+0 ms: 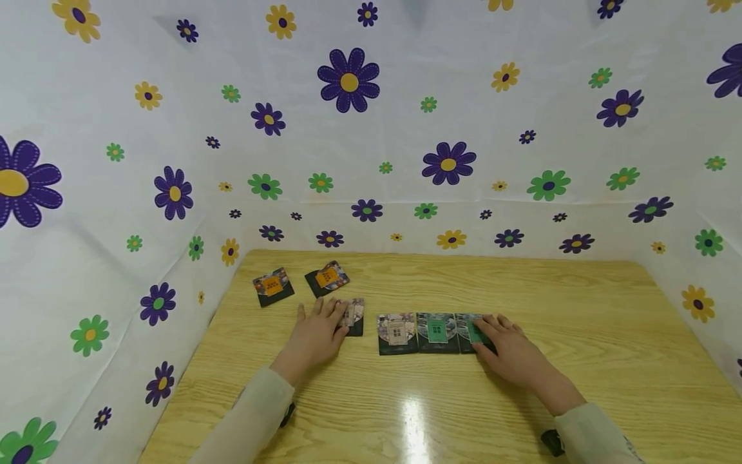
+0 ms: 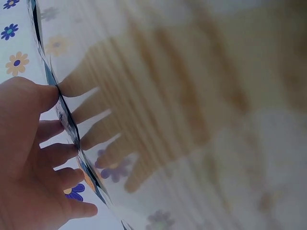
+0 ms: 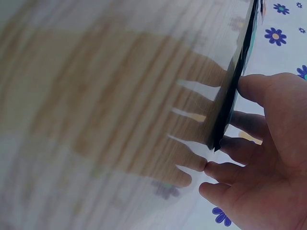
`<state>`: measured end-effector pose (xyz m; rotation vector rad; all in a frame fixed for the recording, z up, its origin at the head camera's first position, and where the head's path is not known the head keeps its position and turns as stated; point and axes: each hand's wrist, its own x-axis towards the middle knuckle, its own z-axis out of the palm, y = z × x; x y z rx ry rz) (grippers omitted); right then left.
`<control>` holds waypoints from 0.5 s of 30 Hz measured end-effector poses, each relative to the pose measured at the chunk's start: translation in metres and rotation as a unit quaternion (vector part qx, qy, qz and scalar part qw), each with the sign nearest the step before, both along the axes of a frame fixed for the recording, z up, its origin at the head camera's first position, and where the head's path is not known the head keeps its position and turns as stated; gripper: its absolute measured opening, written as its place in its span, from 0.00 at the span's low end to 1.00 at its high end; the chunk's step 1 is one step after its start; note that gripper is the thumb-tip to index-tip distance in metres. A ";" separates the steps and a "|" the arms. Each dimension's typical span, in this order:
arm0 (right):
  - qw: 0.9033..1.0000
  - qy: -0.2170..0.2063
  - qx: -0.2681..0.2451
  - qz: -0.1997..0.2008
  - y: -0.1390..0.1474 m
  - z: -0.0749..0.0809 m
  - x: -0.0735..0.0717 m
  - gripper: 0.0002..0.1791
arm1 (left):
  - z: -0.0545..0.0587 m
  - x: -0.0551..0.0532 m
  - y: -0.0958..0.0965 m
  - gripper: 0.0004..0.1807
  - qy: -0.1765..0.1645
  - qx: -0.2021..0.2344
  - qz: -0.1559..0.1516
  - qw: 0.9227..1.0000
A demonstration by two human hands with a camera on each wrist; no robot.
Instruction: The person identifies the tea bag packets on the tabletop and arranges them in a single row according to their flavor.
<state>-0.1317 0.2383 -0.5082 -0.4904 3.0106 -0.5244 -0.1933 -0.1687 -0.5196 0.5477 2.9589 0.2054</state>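
Note:
On the wooden table, three flat square packets lie in a row: one with a pale label (image 1: pixel 397 334), one with a green label (image 1: pixel 437 332), and at the right end another green-labelled packet (image 1: pixel 467 332). My right hand (image 1: pixel 513 353) rests its fingers over that end packet, covering its right part. Left of the row, my left hand (image 1: pixel 314 336) touches a second pale-labelled packet (image 1: pixel 357 317), its fingers spread over the left side. In the left wrist view, thumb and fingertips meet the packet's thin edge (image 2: pixel 69 120). The right wrist view shows fingertips at a dark packet edge (image 3: pixel 225 115).
Two orange-labelled packets, one at the far left (image 1: pixel 274 287) and one beside it (image 1: pixel 327 278), lie tilted behind my left hand. A white flower-patterned cloth (image 1: pixel 400 142) stands as walls around the back and sides of the glossy table (image 1: pixel 493 283).

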 end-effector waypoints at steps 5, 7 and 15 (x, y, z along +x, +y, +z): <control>1.000 0.001 0.003 -0.001 0.001 0.000 -0.001 0.32 | -0.001 0.004 -0.001 0.33 0.011 0.004 -0.011 1.000; 1.000 0.001 0.003 -0.001 0.001 0.000 -0.001 0.32 | -0.001 0.006 -0.001 0.34 0.010 0.006 -0.013 1.000; 1.000 0.002 0.002 -0.001 0.001 0.000 -0.001 0.31 | 0.000 0.014 -0.001 0.34 -0.007 0.025 -0.011 1.000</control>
